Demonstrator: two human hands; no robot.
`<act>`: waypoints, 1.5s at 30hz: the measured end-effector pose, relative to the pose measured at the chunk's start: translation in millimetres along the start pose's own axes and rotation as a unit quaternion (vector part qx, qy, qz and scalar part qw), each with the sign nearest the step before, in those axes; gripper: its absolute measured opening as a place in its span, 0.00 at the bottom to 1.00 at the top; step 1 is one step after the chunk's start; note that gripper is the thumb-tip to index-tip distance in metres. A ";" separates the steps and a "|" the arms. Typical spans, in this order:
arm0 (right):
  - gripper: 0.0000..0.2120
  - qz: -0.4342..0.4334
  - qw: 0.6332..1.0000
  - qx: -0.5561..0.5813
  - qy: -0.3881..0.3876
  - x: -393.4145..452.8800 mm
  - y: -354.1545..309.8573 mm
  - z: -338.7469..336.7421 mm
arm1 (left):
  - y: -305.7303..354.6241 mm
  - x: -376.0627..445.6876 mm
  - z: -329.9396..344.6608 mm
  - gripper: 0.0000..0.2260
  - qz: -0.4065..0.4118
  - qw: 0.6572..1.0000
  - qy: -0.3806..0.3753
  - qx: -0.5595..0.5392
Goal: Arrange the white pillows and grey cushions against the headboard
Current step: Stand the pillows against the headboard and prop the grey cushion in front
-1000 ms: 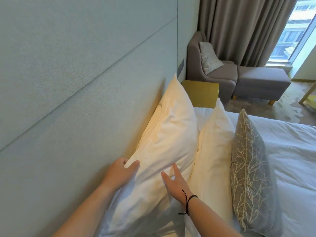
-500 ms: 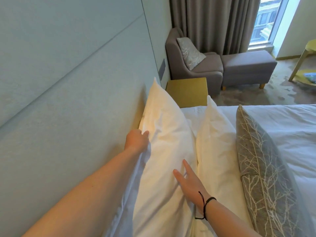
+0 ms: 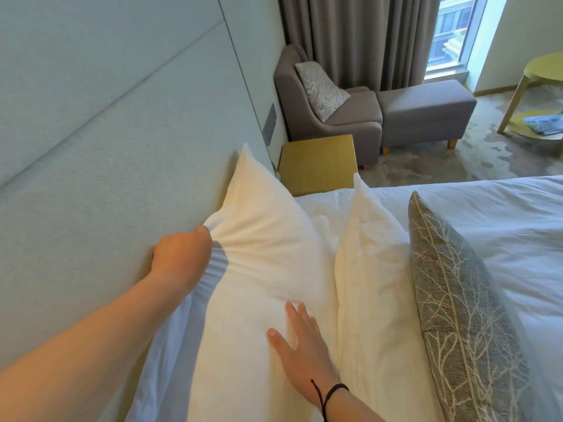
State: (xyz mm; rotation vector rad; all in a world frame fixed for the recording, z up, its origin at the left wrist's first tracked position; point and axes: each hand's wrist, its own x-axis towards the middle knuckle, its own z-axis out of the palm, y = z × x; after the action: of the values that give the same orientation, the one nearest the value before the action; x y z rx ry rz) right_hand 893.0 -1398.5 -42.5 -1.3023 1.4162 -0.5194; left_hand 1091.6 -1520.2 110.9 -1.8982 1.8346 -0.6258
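Against headboard: left hand clenched on back pillow's edge to seat it; right hand flat, fingers released, steadying.

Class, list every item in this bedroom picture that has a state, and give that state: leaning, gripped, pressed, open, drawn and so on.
Back white pillow: upright against the headboard, top edge gripped.
Front white pillow: upright, leaning on the back one.
Grey cushion: upright, in front.
Left hand: grips the back pillow's edge.
Right hand: flat, presses the back pillow.
Curtain: partly drawn, window showing.
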 end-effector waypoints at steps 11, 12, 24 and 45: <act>0.35 0.008 1.000 -0.012 -0.020 -10.8 -9.4 -12.2 | 7.4 -58.3 8.1 0.04 -0.062 0.941 -0.063 -0.327; 0.35 0.010 1.000 -0.009 -0.024 -13.3 -10.2 -12.1 | 8.8 -73.8 8.0 0.03 -0.076 0.922 -0.083 -0.371; 0.38 -0.026 0.996 -0.072 -0.038 -65.9 -21.8 14.2 | -2.6 -310.9 32.2 0.09 -0.226 0.832 -0.144 -0.486; 0.19 -0.442 0.765 -0.434 -0.175 -153.6 -139.4 81.0 | -35.0 -442.8 9.3 0.18 -0.285 0.881 -0.038 -0.376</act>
State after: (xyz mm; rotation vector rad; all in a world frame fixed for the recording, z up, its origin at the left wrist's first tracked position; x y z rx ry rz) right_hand 993.5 -1276.5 114.2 -2.6984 0.6030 -0.1495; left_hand 1114.2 -1076.5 111.9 -2.9711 1.5673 0.0499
